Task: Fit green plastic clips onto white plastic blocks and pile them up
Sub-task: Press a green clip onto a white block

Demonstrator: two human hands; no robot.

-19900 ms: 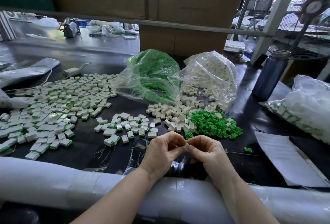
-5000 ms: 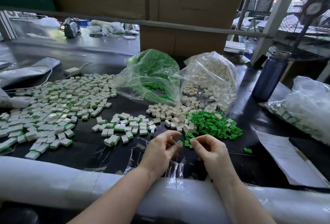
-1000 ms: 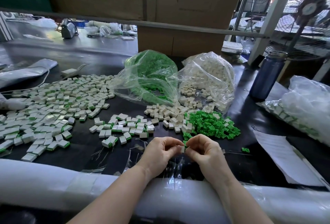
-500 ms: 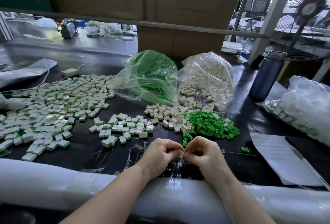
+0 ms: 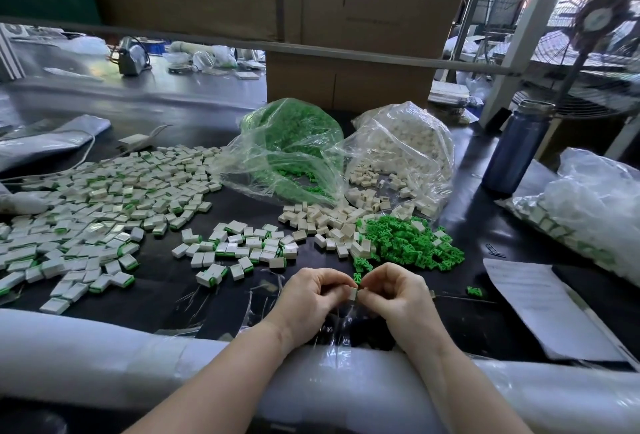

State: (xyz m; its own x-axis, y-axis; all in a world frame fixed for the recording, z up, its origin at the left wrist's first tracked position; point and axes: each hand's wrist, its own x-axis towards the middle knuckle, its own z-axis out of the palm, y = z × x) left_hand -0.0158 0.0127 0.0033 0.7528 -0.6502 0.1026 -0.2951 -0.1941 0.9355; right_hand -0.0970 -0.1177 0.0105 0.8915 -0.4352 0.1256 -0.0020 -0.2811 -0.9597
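White block (image 5: 353, 293) pinched between fingers of left hand (image 5: 311, 298) and right hand (image 5: 394, 298).

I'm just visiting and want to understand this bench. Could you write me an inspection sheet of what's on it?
Surface: dark table, padded white front edge.
Job's things: loose green clips; bare white blocks; finished pieces spread at left; bags of clips and blocks.
Clutter: blue bottle, paper sheet, another bag at right.
Grippers: left hand and right hand pinch one block together.
Cables: white cord at far left.
Surroundings: cardboard boxes, fan.
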